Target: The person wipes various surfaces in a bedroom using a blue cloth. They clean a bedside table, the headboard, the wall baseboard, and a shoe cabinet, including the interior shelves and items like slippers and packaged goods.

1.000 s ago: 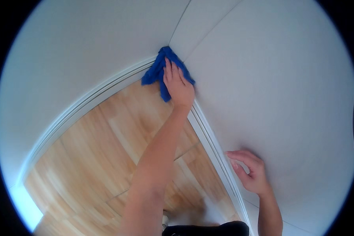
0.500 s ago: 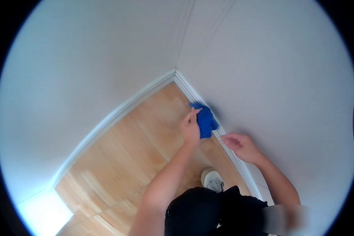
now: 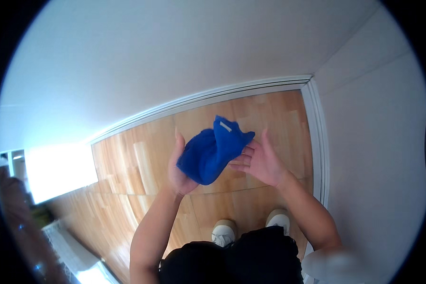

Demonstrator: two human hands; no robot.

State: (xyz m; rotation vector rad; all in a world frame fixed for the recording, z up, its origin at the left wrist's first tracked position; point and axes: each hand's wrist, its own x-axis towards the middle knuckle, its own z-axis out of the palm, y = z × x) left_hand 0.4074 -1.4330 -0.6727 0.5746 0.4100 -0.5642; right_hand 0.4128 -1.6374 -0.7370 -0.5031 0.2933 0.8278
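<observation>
A crumpled blue cloth [image 3: 208, 154] with a small pale tag near its upper corner hangs above the floor between my hands. My left hand [image 3: 178, 175] supports it from the left side; the thumb sticks up beside it, while the cloth covers the other fingers. On the other side, my right hand [image 3: 266, 165] is open, its palm showing and thumb raised. Its fingertips reach the cloth's right edge, and whether they touch it I cannot tell.
White baseboards [image 3: 213, 99] run along the far wall and the right wall [image 3: 374, 156], meeting in a corner. Wooden flooring [image 3: 146, 165] lies below, with my shoes [image 3: 224, 232] on it. Bright light and blurred furnishings [image 3: 71, 251] are at the left.
The cloth has come away from the right-hand baseboard and is now spread wider between my hands. My view has turned left, bringing the bright area and furnishings in.
</observation>
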